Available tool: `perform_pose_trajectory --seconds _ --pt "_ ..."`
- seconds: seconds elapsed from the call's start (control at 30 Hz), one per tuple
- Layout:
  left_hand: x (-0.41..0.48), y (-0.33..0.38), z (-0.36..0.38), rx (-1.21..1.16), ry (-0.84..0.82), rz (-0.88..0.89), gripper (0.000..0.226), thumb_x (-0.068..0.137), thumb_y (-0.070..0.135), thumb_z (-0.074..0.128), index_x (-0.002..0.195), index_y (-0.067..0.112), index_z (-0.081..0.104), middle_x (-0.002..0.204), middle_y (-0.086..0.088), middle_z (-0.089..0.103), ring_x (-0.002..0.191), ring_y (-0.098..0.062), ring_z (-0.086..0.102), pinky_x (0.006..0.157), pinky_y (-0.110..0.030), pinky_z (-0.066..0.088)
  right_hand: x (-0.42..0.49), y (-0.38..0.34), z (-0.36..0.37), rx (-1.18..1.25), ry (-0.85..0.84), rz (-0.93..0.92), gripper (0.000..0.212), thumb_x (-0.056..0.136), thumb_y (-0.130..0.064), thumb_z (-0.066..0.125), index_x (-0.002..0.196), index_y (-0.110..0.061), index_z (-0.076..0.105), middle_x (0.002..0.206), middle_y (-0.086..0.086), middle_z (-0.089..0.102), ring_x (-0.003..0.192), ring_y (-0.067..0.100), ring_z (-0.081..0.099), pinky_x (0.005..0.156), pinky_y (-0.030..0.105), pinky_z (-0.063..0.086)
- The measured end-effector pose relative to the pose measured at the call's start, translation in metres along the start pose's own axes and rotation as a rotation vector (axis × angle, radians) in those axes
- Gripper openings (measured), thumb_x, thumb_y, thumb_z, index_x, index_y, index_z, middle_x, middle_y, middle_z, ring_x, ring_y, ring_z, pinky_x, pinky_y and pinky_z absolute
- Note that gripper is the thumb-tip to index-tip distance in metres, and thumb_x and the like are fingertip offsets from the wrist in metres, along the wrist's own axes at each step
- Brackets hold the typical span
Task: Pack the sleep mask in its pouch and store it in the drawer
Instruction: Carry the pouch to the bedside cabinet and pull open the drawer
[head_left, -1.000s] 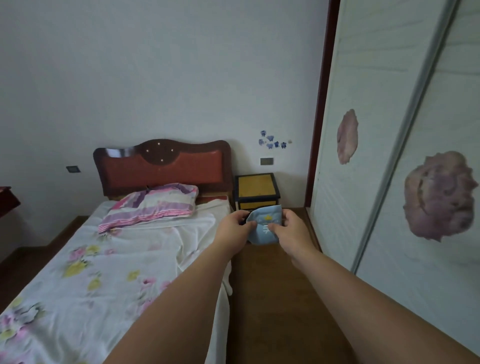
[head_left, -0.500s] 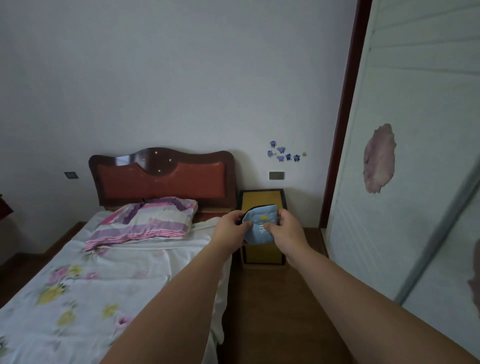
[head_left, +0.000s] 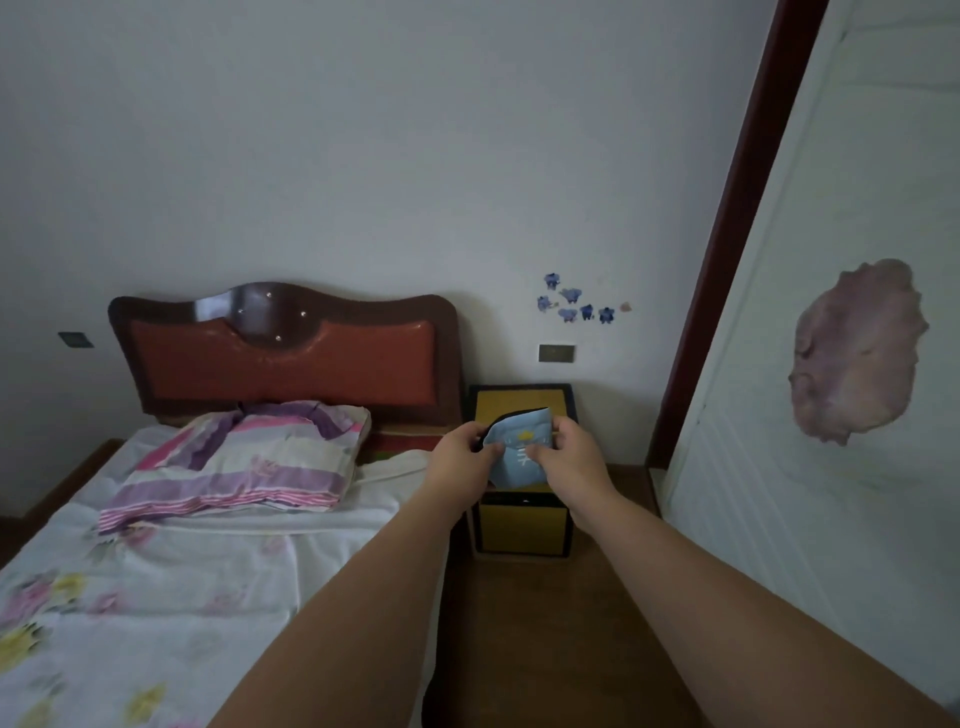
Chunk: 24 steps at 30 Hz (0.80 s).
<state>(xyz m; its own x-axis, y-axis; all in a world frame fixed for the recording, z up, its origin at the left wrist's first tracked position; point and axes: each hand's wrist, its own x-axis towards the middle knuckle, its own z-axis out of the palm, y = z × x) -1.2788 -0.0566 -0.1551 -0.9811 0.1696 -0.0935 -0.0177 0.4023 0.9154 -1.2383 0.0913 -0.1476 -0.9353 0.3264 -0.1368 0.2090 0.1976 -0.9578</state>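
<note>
I hold a light blue fabric piece (head_left: 521, 448) with a small yellow print and a dark edge in both hands at arm's length; I cannot tell whether it is the pouch or the sleep mask. My left hand (head_left: 464, 451) pinches its left edge and my right hand (head_left: 570, 453) pinches its right side. Right behind it stands a yellow nightstand with a dark frame (head_left: 522, 525), its drawer fronts shut as far as I can see; my hands hide its upper front.
A bed with a floral sheet (head_left: 145, 582), a striped pillow (head_left: 244, 457) and a red-brown headboard (head_left: 283, 353) fills the left. A white sliding wardrobe (head_left: 810, 415) stands on the right. Brown wooden floor (head_left: 545, 623) runs between them.
I have come closer to the nightstand, which looks larger now. Both hands still hold the blue fabric piece in front of it, a little higher in view.
</note>
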Motion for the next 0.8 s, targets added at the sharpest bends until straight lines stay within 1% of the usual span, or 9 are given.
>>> perform_pose_trajectory --seconds 0.1,0.2,0.37,0.4,0.53,0.67,0.73,0.8 --pt "0.060 -0.011 -0.005 0.002 -0.036 -0.001 0.013 0.096 0.024 0.063 0.108 0.023 0.069 0.103 -0.004 0.073 0.095 -0.024 0.072 0.080 -0.048 0.064 0.054 0.000 0.020 0.011 0.018 0.030 0.034 0.094 -0.012 0.064 0.127 -0.015 0.057 0.119 0.005 0.069 0.104 0.021 0.066 0.086 0.042 0.059" --pt "0.114 -0.018 -0.012 0.006 -0.069 -0.009 0.013 0.097 0.024 0.063 0.108 0.024 0.069 0.103 -0.002 0.073 0.095 -0.022 0.072 0.081 -0.048 0.064 0.102 -0.004 0.035 0.011 0.039 0.061 0.033 0.093 -0.011 0.065 0.125 -0.016 0.058 0.117 0.005 0.069 0.104 0.022 0.066 0.088 0.044 0.059" --pt "0.195 -0.019 -0.018 0.010 -0.140 -0.029 0.008 0.097 0.024 0.062 0.098 0.031 0.065 0.103 -0.005 0.072 0.095 -0.024 0.072 0.080 -0.049 0.065 0.176 -0.006 0.052 0.041 0.058 0.097 0.030 0.093 -0.013 0.065 0.122 -0.017 0.058 0.115 0.003 0.069 0.103 0.022 0.066 0.089 0.047 0.058" --pt "0.207 -0.019 -0.016 0.015 -0.150 -0.037 0.008 0.098 0.023 0.062 0.099 0.030 0.065 0.104 -0.006 0.071 0.096 -0.025 0.071 0.080 -0.049 0.065 0.187 -0.005 0.053 0.046 0.065 0.106 0.030 0.093 -0.013 0.064 0.122 -0.017 0.058 0.115 0.004 0.069 0.104 0.022 0.066 0.090 0.047 0.058" --pt "0.247 -0.029 0.003 -0.005 -0.162 -0.082 0.013 0.098 0.022 0.062 0.110 0.021 0.068 0.108 -0.007 0.071 0.098 -0.024 0.071 0.081 -0.047 0.065 0.229 0.010 0.050 0.056 0.062 0.118 0.029 0.093 -0.012 0.064 0.121 -0.018 0.058 0.114 0.002 0.069 0.104 0.020 0.066 0.088 0.043 0.058" --pt "0.272 -0.059 0.036 -0.013 -0.124 -0.126 0.025 0.098 0.024 0.062 0.122 0.018 0.066 0.111 -0.003 0.072 0.097 -0.017 0.070 0.077 -0.035 0.064 0.267 0.046 0.042 0.033 -0.001 0.107 0.030 0.094 -0.011 0.064 0.122 -0.018 0.059 0.112 -0.001 0.069 0.102 0.016 0.066 0.080 0.033 0.057" --pt "0.281 -0.076 0.054 -0.023 -0.085 -0.154 0.027 0.098 0.024 0.062 0.124 0.016 0.065 0.111 -0.003 0.072 0.097 -0.018 0.070 0.077 -0.035 0.064 0.284 0.067 0.040 0.019 -0.027 0.108 0.029 0.094 -0.011 0.063 0.122 -0.018 0.059 0.111 -0.001 0.069 0.101 0.015 0.065 0.079 0.033 0.056" --pt "0.291 -0.093 0.074 -0.029 -0.062 -0.176 0.027 0.098 0.024 0.063 0.123 0.015 0.066 0.110 -0.004 0.072 0.095 -0.018 0.071 0.075 -0.035 0.064 0.299 0.090 0.037 0.014 -0.034 0.108 0.028 0.094 -0.009 0.062 0.121 -0.017 0.059 0.109 -0.002 0.068 0.098 0.013 0.064 0.075 0.030 0.055"
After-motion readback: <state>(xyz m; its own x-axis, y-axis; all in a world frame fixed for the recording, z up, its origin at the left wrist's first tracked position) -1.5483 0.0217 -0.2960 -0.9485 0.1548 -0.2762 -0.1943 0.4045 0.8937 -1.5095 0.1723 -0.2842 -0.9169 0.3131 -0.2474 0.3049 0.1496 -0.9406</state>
